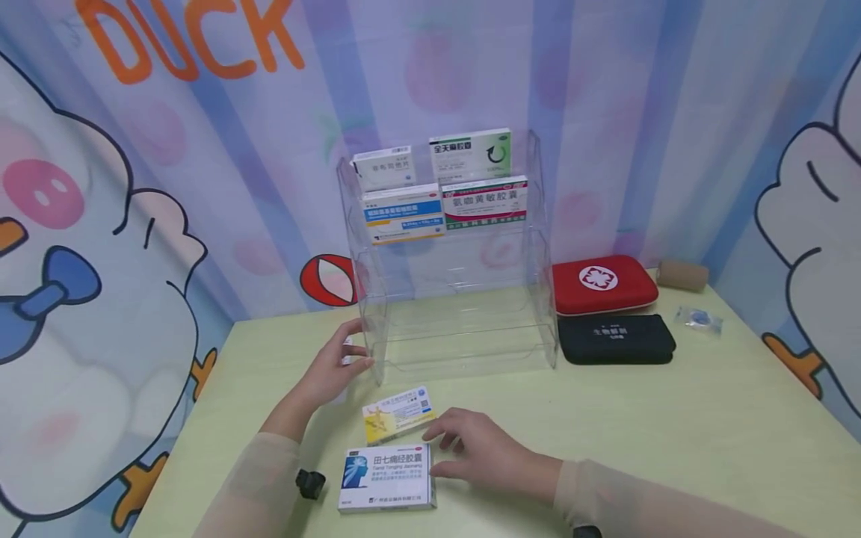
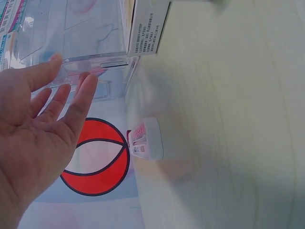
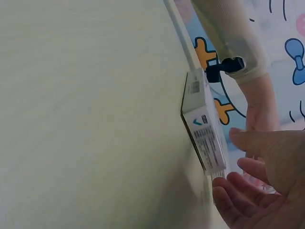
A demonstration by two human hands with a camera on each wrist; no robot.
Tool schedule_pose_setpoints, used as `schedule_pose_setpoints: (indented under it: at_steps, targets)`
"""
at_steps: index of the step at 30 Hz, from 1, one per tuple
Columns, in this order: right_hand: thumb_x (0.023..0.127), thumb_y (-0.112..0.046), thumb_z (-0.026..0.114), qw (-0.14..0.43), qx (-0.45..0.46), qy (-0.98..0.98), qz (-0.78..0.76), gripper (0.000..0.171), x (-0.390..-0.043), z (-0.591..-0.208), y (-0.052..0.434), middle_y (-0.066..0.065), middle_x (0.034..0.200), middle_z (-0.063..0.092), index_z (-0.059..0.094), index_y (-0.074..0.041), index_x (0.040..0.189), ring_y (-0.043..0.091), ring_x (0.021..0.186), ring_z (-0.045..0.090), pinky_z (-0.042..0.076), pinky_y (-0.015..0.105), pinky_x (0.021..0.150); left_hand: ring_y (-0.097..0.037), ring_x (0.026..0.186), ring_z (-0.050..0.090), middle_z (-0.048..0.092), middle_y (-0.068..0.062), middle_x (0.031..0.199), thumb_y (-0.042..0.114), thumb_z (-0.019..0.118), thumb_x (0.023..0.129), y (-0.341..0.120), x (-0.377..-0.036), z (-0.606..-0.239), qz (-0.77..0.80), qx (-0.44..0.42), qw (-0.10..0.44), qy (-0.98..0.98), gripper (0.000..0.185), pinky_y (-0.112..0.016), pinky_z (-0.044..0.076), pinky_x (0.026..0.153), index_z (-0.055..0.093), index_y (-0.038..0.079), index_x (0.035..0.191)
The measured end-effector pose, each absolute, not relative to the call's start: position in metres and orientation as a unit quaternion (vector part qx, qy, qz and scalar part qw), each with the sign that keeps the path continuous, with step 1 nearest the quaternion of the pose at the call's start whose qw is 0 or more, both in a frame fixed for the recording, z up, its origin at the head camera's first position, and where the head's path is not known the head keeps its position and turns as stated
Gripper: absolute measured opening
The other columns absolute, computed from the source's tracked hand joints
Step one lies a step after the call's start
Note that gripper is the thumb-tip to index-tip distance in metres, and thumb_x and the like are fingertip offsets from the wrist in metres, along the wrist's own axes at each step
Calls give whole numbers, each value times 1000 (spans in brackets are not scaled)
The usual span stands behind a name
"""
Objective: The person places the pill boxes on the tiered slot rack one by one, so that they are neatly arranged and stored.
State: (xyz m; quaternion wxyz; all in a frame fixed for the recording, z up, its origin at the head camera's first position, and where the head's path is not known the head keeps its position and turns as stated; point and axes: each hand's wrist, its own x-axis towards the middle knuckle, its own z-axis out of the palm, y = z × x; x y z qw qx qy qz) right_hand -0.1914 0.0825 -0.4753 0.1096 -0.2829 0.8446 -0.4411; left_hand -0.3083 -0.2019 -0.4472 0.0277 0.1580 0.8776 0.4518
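My left hand [image 1: 329, 372] is at the left side of a clear tiered display rack [image 1: 373, 329], its fingers only slightly bent. In the left wrist view its thumb and fingertips lie close to the rack's edge; contact is unclear. A small white-capped container [image 2: 151, 138] stands apart from that hand, mostly hidden in the head view. My right hand [image 1: 480, 452], loosely curved, hovers at the right edge of a white-and-blue medicine box [image 1: 386, 478]; the right wrist view shows nothing held. Just behind that box lies a yellow-and-white medicine box [image 1: 400, 415].
On the rack's upper tiers stand a white box [image 1: 385, 169], a green-and-white box [image 1: 471, 155], a blue-and-orange box [image 1: 403, 215] and a red-and-white box [image 1: 486, 202]. Right of the rack lie a red case [image 1: 602, 284], a black pouch [image 1: 615, 340] and a brown roll [image 1: 682, 275].
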Motion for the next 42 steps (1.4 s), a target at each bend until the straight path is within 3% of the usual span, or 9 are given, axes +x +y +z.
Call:
schedule_pose_setpoints:
  at_steps: [9,15,17,22,26,29,36,42]
  targets:
    - [82,-29,89,119,-238,848,-458,45,-180,-489,68,-3,98,65,71,-7,117,10,85,59,49,21,74,-34,124,62,40,-16,160,6,68,99,-204,-306,-449,456,150,35,877,70,-45,55,98,32,17,158]
    - [81,-19,88,111,-212,851,-468,24,-176,-490,66,-7,90,69,74,-12,100,4,82,61,52,20,75,-35,123,62,39,-17,160,5,68,99,-205,-305,-451,457,155,32,875,69,-46,55,98,33,15,158]
    - [82,-18,88,110,-210,848,-473,27,-176,-490,66,-6,91,71,74,-10,104,4,81,62,53,20,74,-35,124,62,39,-17,160,6,68,99,-206,-305,-450,455,153,32,877,69,-48,54,100,33,15,158]
    - [78,-37,91,115,-205,870,-432,53,-176,-489,61,-8,99,68,73,-6,119,5,84,57,52,24,77,-34,124,61,38,-15,160,6,67,99,-206,-306,-449,454,147,34,878,69,-52,53,103,32,18,158]
    - [76,-44,91,105,-210,890,-391,43,-174,-488,57,-12,100,65,78,-15,104,4,90,57,52,28,84,-34,124,61,38,-15,160,6,67,99,-207,-308,-450,454,151,32,878,70,-51,53,102,32,18,158]
    - [75,-40,92,106,-202,891,-393,32,-171,-488,56,-14,95,64,76,-20,95,5,89,57,51,28,84,-34,124,61,38,-16,160,6,67,99,-207,-309,-451,454,158,29,876,69,-50,54,101,32,16,158]
    - [79,-23,91,153,-178,855,-462,24,-167,-473,63,-12,85,68,75,-22,98,6,75,62,51,22,68,-35,122,62,38,-18,159,7,67,99,-207,-310,-452,456,166,29,874,69,-44,55,98,32,15,158]
    - [85,-13,85,104,-229,846,-469,15,-177,-449,85,-9,91,75,81,-18,99,4,75,67,55,20,70,-33,121,62,40,-16,158,5,68,98,-206,-310,-451,463,170,32,869,70,-40,56,94,33,17,158]
